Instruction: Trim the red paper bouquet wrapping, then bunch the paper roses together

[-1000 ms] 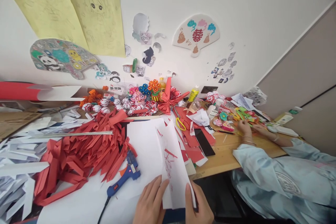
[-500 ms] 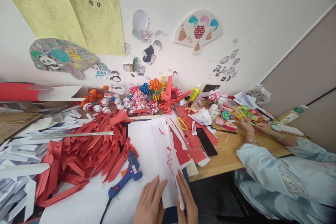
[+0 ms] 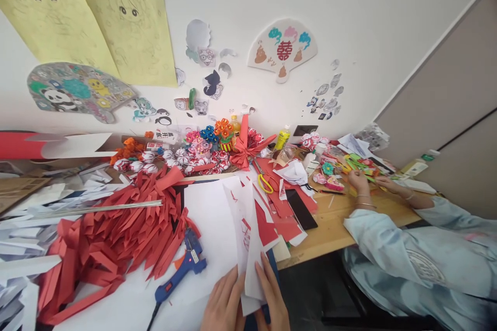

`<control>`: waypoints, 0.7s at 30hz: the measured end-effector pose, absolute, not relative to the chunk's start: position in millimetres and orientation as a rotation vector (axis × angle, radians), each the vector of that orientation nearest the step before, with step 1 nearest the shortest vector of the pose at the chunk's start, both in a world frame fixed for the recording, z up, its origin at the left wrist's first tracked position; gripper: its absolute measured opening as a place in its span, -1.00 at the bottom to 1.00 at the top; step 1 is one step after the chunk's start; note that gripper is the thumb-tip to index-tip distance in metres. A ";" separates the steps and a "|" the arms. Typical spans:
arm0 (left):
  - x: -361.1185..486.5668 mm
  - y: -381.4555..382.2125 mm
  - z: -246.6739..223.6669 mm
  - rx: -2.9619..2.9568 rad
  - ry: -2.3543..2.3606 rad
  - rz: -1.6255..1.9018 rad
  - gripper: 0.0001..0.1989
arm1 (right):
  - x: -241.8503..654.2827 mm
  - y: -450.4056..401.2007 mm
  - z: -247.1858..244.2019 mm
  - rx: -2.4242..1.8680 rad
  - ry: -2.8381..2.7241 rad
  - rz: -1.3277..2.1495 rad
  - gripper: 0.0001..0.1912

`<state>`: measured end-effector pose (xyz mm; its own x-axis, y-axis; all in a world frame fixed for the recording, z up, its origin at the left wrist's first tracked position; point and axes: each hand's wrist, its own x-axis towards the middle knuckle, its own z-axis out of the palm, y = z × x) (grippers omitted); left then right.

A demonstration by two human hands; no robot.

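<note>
Glue gun point(image 3: 180, 274): smooth blue plastic, I see.
Strips point(image 3: 128, 227): matt red paper.
Phone point(image 3: 301, 209): glossy, black.
Table point(image 3: 330, 222): smooth wood.

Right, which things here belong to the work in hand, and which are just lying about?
Seemingly in use:
folded white paper, between left hand and right hand
red scraps on it

Seemingly just lying about:
blue glue gun
folded red strips
yellow-handled scissors
yellow bottle

Left hand point(image 3: 225, 297) and right hand point(image 3: 272, 295) close together, palms inward, fingers slightly bent and pointing forward.
</note>
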<state>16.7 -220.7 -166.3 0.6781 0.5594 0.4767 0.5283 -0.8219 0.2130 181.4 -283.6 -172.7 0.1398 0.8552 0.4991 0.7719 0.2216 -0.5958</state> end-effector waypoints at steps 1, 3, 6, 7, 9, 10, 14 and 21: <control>17.9 -220.6 -164.8 2.840 0.904 0.819 -0.36 | 178.9 -283.6 -171.7 -1.565 -1.587 0.112 -0.46; 21.4 -220.8 -162.2 2.867 0.880 0.803 -0.39 | 172.9 -283.8 -169.5 -1.594 -1.487 0.080 -0.48; 29.1 -221.9 -160.0 2.895 0.836 0.839 -0.43 | 164.9 -284.2 -168.3 -1.632 -1.410 -0.004 -0.49; 32.2 -222.4 -159.6 2.900 0.826 0.863 -0.45 | 162.8 -284.1 -169.2 -1.647 -1.397 -0.033 -0.49; 38.7 -223.5 -157.7 2.897 0.821 0.913 -0.47 | 159.2 -282.9 -172.5 -1.675 -1.363 -0.081 -0.49; 41.9 -223.9 -155.8 2.889 0.824 0.945 -0.48 | 157.5 -281.8 -174.4 -1.687 -1.341 -0.099 -0.48; 53.5 -222.5 -139.0 2.841 0.764 1.071 -0.50 | 153.3 -274.8 -175.6 -1.676 -1.223 -0.185 -0.45; 83.8 -201.8 -99.0 2.762 0.671 0.926 -0.52 | 186.8 -253.3 -163.4 -1.611 -1.218 -0.230 -0.42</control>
